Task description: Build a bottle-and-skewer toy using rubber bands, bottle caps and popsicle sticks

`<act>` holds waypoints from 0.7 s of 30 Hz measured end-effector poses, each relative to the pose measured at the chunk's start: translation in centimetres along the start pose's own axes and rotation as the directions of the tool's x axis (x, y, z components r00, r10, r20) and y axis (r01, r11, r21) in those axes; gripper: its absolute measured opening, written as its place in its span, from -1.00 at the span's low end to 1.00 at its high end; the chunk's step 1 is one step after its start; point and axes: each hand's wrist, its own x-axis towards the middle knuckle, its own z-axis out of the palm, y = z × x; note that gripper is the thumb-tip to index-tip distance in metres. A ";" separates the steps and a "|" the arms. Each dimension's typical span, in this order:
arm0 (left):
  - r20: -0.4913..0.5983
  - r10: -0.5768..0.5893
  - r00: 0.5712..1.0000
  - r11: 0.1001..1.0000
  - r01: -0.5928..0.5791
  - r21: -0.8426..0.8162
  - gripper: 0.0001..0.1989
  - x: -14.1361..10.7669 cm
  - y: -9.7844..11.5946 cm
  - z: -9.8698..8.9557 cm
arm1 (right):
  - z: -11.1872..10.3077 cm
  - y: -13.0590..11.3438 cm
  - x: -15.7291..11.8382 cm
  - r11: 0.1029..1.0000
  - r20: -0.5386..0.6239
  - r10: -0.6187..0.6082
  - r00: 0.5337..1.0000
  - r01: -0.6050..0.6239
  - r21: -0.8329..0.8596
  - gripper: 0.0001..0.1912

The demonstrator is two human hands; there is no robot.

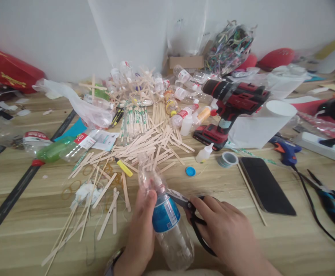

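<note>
My left hand [142, 222] is wrapped round a clear plastic bottle [180, 249] with a blue label [165, 214], thumb pressed near the label's upper edge. The bottle tilts away from me, its top part bent to the left and partly separated from the body. In my right hand [224, 226] is a pair of scissors [188, 207] with black handles. Their blades meet the bottle just above the label, at its right side. Whether the blades are fully closed is hard to see.
Beyond the bottle lies a heap of wooden craft sticks [144, 149]. A red cordless drill [224, 111] stands behind on the right. A phone [266, 186], a glue gun [288, 149] and pliers [328, 199] lie to the right. Loose sticks and rubber bands [72, 188] spread leftward.
</note>
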 end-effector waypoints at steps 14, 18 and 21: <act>0.229 0.125 0.965 0.976 -0.161 0.149 -0.49 0.3 -0.1 -2.0 | 0.3 0.0 0.6 0.997 -0.104 -0.062 0.993 0.066 0.031 -0.62; 0.273 0.227 0.935 0.913 -0.302 0.274 -0.39 1.0 -2.6 -4.3 | 0.8 0.7 0.6 0.992 -0.072 -0.029 0.997 0.037 0.118 -0.65; 0.268 0.269 0.925 0.908 -0.336 0.250 -0.24 1.6 -3.6 -5.0 | 1.1 1.2 0.9 0.993 -0.018 -0.032 0.999 0.033 0.110 -0.69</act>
